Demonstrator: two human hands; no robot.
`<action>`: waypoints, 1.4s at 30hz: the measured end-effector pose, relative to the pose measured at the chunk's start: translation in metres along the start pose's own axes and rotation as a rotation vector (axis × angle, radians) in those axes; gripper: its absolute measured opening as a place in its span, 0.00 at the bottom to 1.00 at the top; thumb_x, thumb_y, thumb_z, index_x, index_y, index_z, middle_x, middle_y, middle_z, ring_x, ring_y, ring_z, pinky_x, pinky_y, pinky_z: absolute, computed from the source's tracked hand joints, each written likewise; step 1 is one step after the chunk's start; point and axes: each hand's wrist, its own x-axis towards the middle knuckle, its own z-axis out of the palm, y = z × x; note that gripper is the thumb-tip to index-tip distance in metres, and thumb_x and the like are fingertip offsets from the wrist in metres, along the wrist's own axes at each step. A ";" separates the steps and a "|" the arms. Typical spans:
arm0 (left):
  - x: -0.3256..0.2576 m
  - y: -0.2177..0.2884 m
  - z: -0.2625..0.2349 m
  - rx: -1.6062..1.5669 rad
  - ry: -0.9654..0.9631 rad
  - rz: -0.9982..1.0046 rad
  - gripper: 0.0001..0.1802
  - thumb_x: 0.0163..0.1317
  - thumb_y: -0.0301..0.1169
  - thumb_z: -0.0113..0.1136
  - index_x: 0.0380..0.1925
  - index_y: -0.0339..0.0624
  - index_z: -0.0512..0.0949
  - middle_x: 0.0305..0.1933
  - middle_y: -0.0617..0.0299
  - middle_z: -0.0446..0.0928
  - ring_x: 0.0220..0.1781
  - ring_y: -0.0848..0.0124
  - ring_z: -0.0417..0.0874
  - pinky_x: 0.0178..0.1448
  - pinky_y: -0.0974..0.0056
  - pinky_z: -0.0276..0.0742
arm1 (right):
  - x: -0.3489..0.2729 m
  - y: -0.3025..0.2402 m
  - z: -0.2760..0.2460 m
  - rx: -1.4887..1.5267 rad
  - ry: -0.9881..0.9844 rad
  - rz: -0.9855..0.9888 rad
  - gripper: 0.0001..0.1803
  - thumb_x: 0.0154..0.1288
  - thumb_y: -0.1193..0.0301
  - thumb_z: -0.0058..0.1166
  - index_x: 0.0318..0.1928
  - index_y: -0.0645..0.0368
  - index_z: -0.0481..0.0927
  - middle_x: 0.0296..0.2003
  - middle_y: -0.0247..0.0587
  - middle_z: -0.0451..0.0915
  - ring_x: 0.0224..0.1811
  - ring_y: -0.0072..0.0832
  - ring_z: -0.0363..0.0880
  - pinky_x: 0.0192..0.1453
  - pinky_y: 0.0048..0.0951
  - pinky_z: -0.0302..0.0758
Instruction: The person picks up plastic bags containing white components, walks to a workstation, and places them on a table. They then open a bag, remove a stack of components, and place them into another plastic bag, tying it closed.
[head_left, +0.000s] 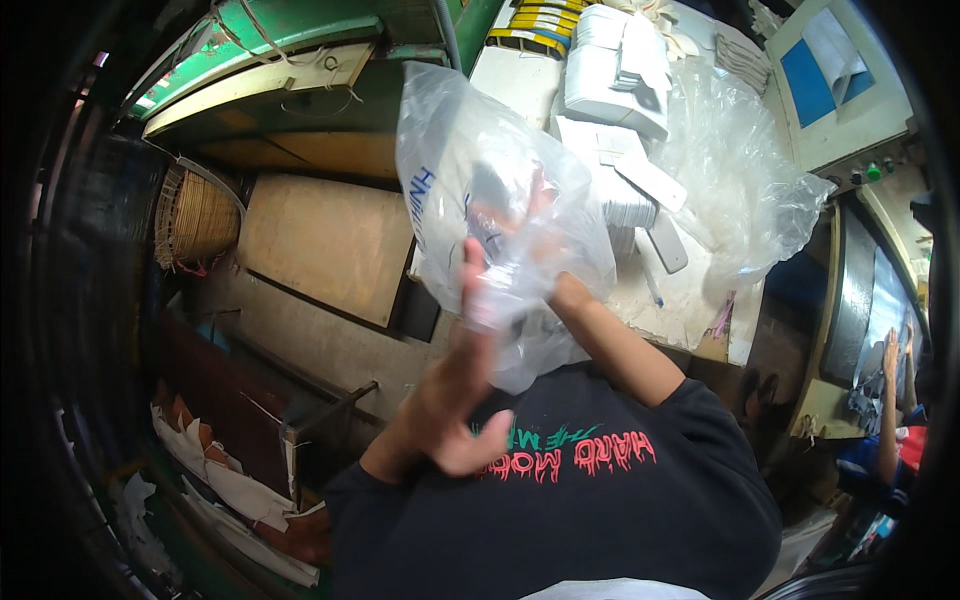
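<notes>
A large clear plastic bag (435,140) with blue print hangs in front of my chest, at the table's near left edge. My right hand (530,220) shows hazily through the film, the wrist at the bag's lower right side. Its fingers are blurred by the plastic, so their grip cannot be made out. Beside the bag's lower left, my left hand (462,390) is raised with thumb and fingers apart, smeared by motion. Its fingertips overlap the film, and nothing shows in its palm.
Stacks of white flat pieces (610,95) stand on the white table (680,315), near a pen (650,278) and another crumpled clear bag (735,170). Yellow-edged items (540,25) lie at the back. A wicker basket (195,215) is left; another person's arm (890,400) shows right.
</notes>
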 end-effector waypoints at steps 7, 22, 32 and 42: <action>-0.034 -0.019 -0.032 -0.227 0.345 -0.201 0.63 0.52 0.25 0.59 0.82 0.43 0.30 0.87 0.56 0.22 0.88 0.55 0.32 0.85 0.43 0.42 | 0.022 0.017 0.044 -0.713 -0.127 -0.064 0.56 0.57 0.47 0.65 0.80 0.56 0.54 0.73 0.67 0.61 0.75 0.64 0.59 0.77 0.66 0.53; -0.051 -0.044 -0.138 0.848 0.646 -0.182 0.21 0.57 0.10 0.64 0.52 0.32 0.85 0.49 0.52 0.85 0.52 0.62 0.85 0.63 0.58 0.78 | -0.045 -0.027 -0.087 -0.517 -0.479 -0.485 0.15 0.65 0.71 0.61 0.51 0.61 0.84 0.37 0.47 0.81 0.42 0.46 0.80 0.51 0.44 0.77; -0.036 -0.034 -0.152 0.639 0.580 0.048 0.21 0.60 0.21 0.61 0.55 0.34 0.78 0.48 0.57 0.77 0.47 0.71 0.74 0.56 0.65 0.73 | -0.071 -0.061 -0.140 -0.511 0.345 -0.846 0.05 0.53 0.75 0.68 0.32 0.56 0.87 0.47 0.45 0.82 0.53 0.40 0.80 0.58 0.40 0.75; -0.046 -0.026 -0.124 -0.059 0.459 0.037 0.28 0.58 0.43 0.65 0.56 0.52 0.68 0.68 0.45 0.69 0.73 0.46 0.67 0.75 0.51 0.60 | -0.094 -0.044 -0.096 0.259 0.243 -0.624 0.09 0.63 0.65 0.54 0.33 0.58 0.78 0.60 0.62 0.74 0.68 0.49 0.70 0.73 0.49 0.62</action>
